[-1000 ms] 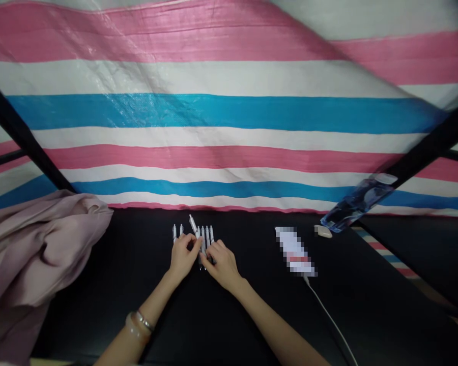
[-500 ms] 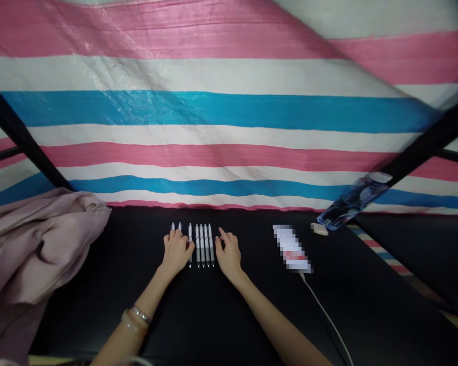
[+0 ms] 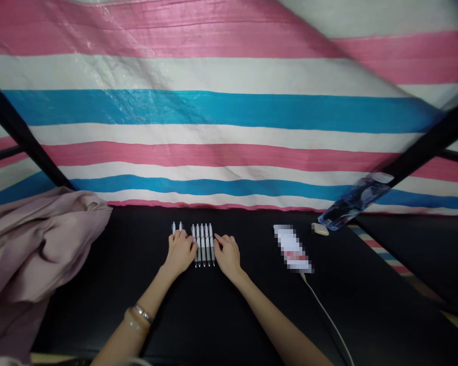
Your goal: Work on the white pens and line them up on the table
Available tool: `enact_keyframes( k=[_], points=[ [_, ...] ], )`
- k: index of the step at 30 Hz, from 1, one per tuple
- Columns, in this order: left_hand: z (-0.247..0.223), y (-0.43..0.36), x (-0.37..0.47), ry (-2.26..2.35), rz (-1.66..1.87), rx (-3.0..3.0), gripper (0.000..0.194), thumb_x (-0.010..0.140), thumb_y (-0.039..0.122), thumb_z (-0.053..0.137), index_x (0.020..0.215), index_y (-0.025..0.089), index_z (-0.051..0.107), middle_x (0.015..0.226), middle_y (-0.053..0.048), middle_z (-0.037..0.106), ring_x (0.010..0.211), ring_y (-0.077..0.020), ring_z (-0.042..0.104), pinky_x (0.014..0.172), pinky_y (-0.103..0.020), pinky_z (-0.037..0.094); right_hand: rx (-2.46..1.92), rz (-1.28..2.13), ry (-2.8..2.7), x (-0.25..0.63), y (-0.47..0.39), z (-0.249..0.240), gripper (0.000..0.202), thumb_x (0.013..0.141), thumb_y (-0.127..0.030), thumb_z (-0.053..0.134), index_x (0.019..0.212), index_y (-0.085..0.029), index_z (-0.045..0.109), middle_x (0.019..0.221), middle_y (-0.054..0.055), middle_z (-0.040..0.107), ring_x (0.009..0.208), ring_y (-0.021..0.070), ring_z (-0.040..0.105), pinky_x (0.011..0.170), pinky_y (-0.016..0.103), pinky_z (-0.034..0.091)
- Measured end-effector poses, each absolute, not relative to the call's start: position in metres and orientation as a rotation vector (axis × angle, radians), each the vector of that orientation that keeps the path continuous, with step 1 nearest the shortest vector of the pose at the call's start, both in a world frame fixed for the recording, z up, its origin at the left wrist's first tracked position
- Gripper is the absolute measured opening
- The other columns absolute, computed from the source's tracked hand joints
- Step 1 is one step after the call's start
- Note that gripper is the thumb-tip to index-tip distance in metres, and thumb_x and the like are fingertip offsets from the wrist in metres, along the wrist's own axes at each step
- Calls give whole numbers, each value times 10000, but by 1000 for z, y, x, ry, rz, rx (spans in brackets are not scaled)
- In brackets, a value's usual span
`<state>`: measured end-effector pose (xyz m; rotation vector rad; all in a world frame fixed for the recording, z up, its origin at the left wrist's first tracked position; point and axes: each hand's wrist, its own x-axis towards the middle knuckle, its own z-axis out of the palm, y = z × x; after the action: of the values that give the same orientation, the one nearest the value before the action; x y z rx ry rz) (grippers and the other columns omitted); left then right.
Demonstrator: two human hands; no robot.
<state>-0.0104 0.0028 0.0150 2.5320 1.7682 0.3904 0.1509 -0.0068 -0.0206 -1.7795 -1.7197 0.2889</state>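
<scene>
Several white-and-grey click pens (image 3: 203, 246) lie side by side in a tight upright row on the black tabletop. My left hand (image 3: 180, 252) rests at the row's left edge, thumb and forefinger against the leftmost pen. Its fingers are bent but loose, not wrapped round anything. Beyond those fingertips show the white tops of two more pens (image 3: 177, 226), their lower parts hidden under the hand. My right hand (image 3: 228, 255) lies at the row's right side, fingers apart and slightly curled, forefinger touching or nearly touching the rightmost pen.
A phone (image 3: 293, 249) with a blurred screen and a white cable (image 3: 326, 310) lies to the right. Behind it are a small white case (image 3: 320, 230) and a clear bluish bottle (image 3: 354, 201). Mauve cloth (image 3: 41, 244) covers the left side. Striped sheeting (image 3: 213, 117) hangs behind.
My left hand has slid slightly right, and the pen that stood apart now sits against the row. My right forefinger has come in to the row's right edge.
</scene>
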Motion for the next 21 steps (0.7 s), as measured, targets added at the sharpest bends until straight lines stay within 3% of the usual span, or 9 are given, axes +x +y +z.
enact_keyframes(
  k=[21],
  points=[
    [16,3,-13,1751,330,2555,307,874,281,298,858,170,584,925,-93,515,928,-234,449,830,-384,301,-1690,193,-1741,150,-7,-25,322,855,-259,406,1037,-197,664,758,69,610,745,205,485,707,324,394]
  ],
)
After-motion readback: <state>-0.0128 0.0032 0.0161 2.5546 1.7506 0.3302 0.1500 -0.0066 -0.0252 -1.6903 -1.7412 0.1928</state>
